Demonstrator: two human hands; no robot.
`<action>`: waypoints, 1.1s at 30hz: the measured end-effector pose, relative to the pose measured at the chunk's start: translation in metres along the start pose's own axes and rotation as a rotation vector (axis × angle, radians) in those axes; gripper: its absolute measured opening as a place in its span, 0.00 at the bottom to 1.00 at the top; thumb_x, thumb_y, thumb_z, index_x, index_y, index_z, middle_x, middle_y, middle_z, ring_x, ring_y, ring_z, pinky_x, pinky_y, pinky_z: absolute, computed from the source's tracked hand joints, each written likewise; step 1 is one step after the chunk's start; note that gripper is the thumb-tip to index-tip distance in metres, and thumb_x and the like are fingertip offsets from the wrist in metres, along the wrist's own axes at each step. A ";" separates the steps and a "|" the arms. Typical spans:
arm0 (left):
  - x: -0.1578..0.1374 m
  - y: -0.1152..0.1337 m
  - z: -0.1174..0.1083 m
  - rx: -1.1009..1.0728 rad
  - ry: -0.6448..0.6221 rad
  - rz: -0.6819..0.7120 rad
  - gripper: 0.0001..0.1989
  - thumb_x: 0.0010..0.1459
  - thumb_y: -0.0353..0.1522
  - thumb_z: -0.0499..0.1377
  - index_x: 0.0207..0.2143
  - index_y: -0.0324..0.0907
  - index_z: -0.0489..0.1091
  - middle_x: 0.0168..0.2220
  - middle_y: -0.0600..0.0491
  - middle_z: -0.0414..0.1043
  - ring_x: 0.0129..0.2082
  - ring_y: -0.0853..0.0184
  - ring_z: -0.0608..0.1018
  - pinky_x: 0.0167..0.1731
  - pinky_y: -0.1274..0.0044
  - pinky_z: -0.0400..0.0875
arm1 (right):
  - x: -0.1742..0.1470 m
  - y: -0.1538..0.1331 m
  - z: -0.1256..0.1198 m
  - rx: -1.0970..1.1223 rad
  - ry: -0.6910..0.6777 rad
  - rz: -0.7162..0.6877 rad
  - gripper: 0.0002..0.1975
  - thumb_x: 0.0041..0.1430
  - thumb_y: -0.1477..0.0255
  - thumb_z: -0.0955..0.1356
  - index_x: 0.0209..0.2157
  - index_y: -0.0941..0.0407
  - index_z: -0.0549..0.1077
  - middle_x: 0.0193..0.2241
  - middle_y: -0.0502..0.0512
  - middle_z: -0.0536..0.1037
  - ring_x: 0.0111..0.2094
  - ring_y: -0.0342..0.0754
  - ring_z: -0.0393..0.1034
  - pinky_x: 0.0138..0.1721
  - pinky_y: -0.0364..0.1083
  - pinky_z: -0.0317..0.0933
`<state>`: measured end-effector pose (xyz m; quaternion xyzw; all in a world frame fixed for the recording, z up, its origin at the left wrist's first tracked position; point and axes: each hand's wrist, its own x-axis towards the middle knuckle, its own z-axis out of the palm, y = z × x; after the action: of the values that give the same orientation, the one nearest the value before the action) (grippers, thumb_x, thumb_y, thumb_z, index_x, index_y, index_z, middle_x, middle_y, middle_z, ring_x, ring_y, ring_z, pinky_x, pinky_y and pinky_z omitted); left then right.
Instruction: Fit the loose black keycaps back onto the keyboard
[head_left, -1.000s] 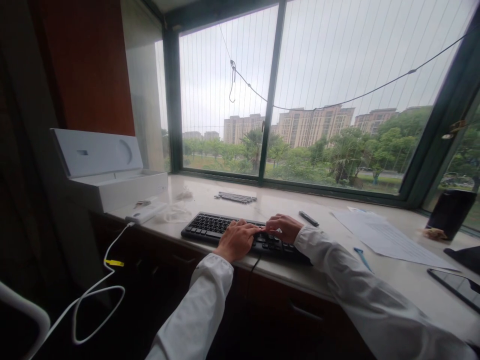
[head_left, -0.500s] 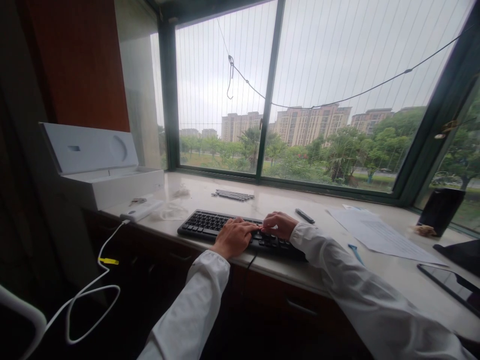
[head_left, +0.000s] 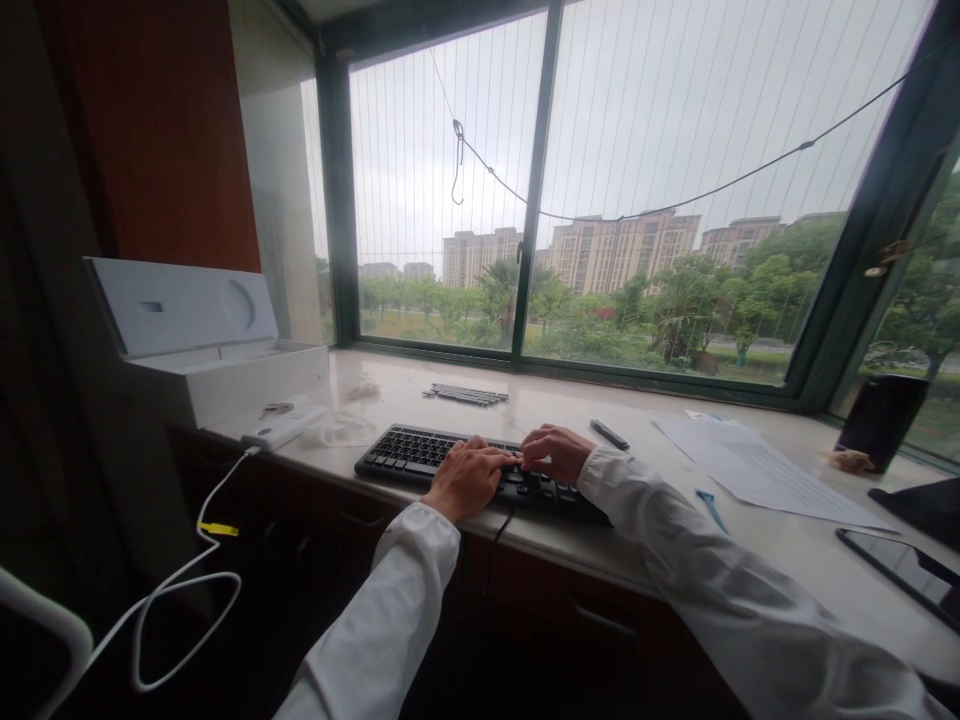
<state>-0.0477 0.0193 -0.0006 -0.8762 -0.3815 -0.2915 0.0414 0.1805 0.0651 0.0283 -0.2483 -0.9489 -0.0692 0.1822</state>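
Observation:
A black computer keyboard [head_left: 411,450] lies at the front edge of the white sill-like counter. My left hand [head_left: 466,478] rests over its middle, fingers stretched flat to the right across the keys. Close against those fingertips is my right hand [head_left: 553,452], its fingers bent and thumb and forefinger drawn together at the keys. Whatever sits between them is too small to make out. Part of the keyboard is hidden under both hands. Behind it, small grey pieces resembling loose keycaps [head_left: 465,395] lie in rows.
At left stand an open white box [head_left: 255,372] and a white power bank-like block [head_left: 285,425] with a white cable [head_left: 214,500]. Crumpled clear plastic [head_left: 341,428] lies nearby. Rightward are a dark slim object [head_left: 609,434], a blue tool [head_left: 711,508], papers [head_left: 757,470] and a phone [head_left: 904,570].
My right hand has shifted very slightly left over the keys, its fingers still bent. My left hand stays almost where it was. The view has tipped up slightly.

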 end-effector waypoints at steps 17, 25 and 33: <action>0.001 0.003 -0.003 0.025 -0.003 0.003 0.20 0.62 0.30 0.51 0.52 0.57 0.71 0.49 0.60 0.76 0.49 0.65 0.69 0.49 0.70 0.64 | -0.007 0.000 0.004 0.078 0.002 -0.021 0.15 0.64 0.64 0.63 0.33 0.56 0.78 0.33 0.60 0.79 0.37 0.48 0.73 0.41 0.46 0.65; 0.007 0.009 -0.002 0.029 0.026 -0.026 0.17 0.62 0.29 0.51 0.46 0.54 0.75 0.45 0.58 0.78 0.48 0.63 0.69 0.48 0.67 0.62 | -0.006 -0.002 0.004 0.076 0.010 0.007 0.17 0.65 0.62 0.62 0.32 0.56 0.77 0.32 0.60 0.78 0.35 0.48 0.72 0.38 0.46 0.64; 0.014 0.018 0.003 0.047 0.065 -0.073 0.15 0.62 0.29 0.50 0.37 0.46 0.77 0.37 0.50 0.78 0.45 0.60 0.70 0.47 0.65 0.62 | -0.008 -0.005 0.007 0.022 0.019 0.012 0.15 0.66 0.65 0.60 0.33 0.56 0.75 0.30 0.58 0.77 0.32 0.47 0.68 0.37 0.46 0.61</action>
<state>-0.0263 0.0164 0.0077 -0.8506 -0.4186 -0.3119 0.0637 0.1828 0.0584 0.0187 -0.2512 -0.9463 -0.0599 0.1945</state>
